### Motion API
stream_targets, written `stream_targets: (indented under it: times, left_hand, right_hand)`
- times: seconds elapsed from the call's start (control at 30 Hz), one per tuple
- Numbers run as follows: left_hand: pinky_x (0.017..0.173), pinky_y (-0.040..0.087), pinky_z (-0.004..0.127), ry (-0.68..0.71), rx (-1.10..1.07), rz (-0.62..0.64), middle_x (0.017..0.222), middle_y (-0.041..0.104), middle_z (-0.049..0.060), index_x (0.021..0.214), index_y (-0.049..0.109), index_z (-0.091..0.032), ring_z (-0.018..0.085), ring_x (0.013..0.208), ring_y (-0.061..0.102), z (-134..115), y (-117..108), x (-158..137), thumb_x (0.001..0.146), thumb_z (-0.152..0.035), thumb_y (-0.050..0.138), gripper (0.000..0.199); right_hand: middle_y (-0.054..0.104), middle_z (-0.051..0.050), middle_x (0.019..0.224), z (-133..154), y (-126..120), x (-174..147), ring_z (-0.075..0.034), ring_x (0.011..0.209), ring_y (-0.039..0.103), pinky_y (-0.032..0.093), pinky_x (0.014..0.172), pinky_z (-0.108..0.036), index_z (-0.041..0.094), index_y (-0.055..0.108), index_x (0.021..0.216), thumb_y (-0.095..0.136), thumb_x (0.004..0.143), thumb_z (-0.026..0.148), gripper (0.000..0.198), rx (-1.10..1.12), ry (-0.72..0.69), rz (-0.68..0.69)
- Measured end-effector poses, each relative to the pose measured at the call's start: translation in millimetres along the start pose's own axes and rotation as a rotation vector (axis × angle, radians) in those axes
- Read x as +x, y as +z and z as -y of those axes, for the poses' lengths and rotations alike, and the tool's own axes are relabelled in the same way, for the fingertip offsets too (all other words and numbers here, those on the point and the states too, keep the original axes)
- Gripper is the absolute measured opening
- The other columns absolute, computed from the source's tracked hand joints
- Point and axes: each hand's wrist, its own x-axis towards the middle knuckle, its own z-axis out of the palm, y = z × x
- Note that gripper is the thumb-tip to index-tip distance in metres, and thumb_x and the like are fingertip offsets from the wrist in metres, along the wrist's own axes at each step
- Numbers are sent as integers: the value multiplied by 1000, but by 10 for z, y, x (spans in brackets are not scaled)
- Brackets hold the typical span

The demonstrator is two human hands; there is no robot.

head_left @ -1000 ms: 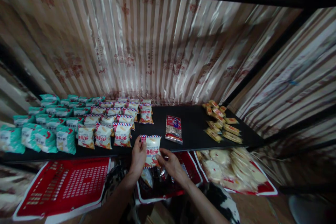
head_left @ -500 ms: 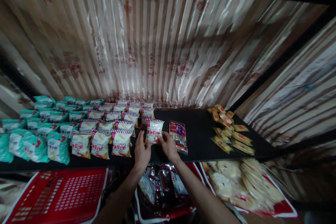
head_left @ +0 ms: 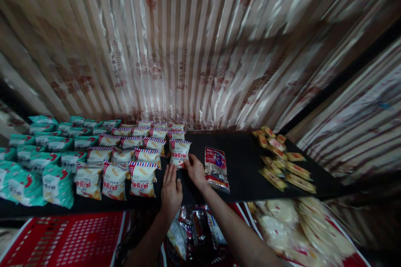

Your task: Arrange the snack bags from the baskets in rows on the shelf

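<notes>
Just left of the red packet (head_left: pixel 216 168) that lies flat on the black shelf (head_left: pixel 242 154), a white snack bag (head_left: pixel 179 151) with a striped top stands upright, lettered face forward. The right hand (head_left: pixel 195 170), between this bag and the red packet, has its fingers bent, with thumb and fingertips at the bag's lower right edge; whether it grips or only steadies the bag I cannot tell. The left hand (head_left: pixel 171 192), farther left of the red packet and nearer the shelf's front, is open and holds nothing, fingers straight and together, thumb apart, fingertips by the bag's lower left corner; contact there is unclear. Beyond that hand, left of the red packet, stand rows of matching white bags (head_left: pixel 142 180), and farther left, teal bags (head_left: pixel 58 185). Right of the red packet lie small yellow packets (head_left: pixel 297 171) in a loose cluster. Below the red packet and slightly left, a red basket (head_left: pixel 234 207) holds dark, shiny packages (head_left: pixel 198 227); below and to its right, pale rounds (head_left: pixel 288 225) in clear wrapping fill another basket. Striped sheeting (head_left: pixel 200 50) hangs behind it.
</notes>
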Motion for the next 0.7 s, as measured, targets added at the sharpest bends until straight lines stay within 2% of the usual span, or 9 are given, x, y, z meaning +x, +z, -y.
stream_targets:
  times: [0.17, 0.5, 0.7]
  left_hand:
    - [109, 34, 41, 51, 40, -20, 139, 46, 12, 135, 40, -12, 21, 135, 31, 39, 1, -8, 89, -18, 34, 47]
    - [107, 37, 42, 32, 12, -106, 137, 48, 13, 132, 45, -13, 23, 132, 37, 93, 71, -14, 87, -18, 36, 45]
    - [105, 38, 43, 65, 27, -108, 137, 46, 15, 129, 48, -12, 25, 131, 37, 123, 62, -5, 87, -17, 38, 44]
  right_hand:
    - [68, -12, 106, -68, 27, 31, -22, 97, 64, 46, 84, -30, 13, 58, 113, 49, 85, 32, 35, -1, -12, 27]
    - [69, -10, 104, -50, 64, 28, -22, 94, 65, 47, 82, -32, 15, 60, 112, 49, 84, 34, 35, 6, -44, 40]
    - [69, -12, 102, -51, 37, -64, -22, 93, 65, 49, 83, -33, 13, 59, 112, 50, 82, 35, 38, 158, -49, -13]
